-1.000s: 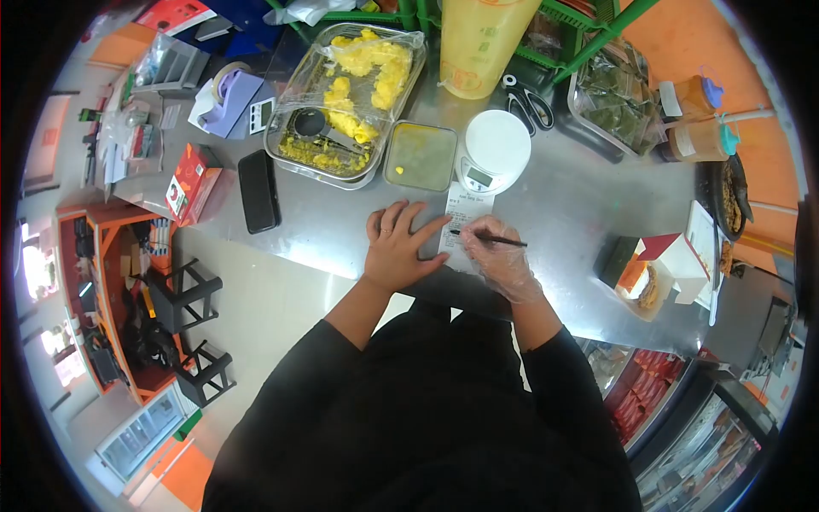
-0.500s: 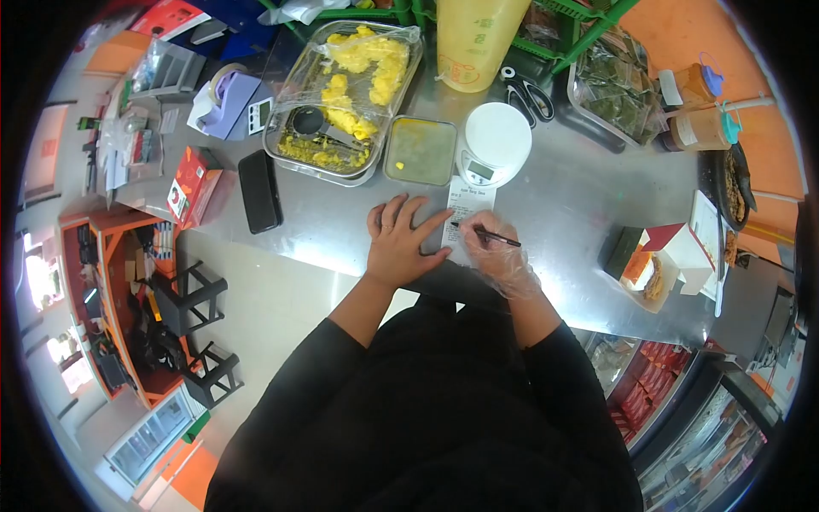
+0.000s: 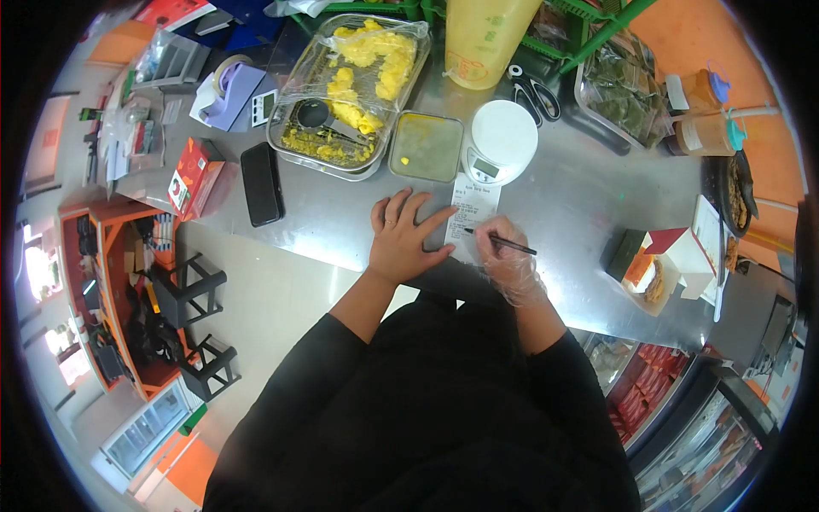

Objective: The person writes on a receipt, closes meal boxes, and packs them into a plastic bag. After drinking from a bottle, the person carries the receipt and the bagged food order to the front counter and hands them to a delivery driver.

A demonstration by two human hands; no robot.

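A printed paper slip (image 3: 474,198) lies on the steel counter, just below a white kitchen scale (image 3: 503,136). My left hand (image 3: 404,235) rests flat with fingers spread, its thumb and index fingertip at the slip's left edge. In a clear plastic glove, my right hand (image 3: 509,263) pinches a dark pen (image 3: 514,245), whose tip is over the printed lines. Above my left hand sits a square metal tin (image 3: 426,148) with a small yellow bit in it.
A glass tray (image 3: 290,147) of yellow food and a black phone (image 3: 262,184) are at the left, beside a red box (image 3: 195,179). Scissors (image 3: 535,96) lie behind the scale. An open food box (image 3: 648,271) stands at the right.
The pen and my right hand have shifted slightly down along the slip. My left hand keeps its spread pose at the slip's edge. The whole view has shifted a little.
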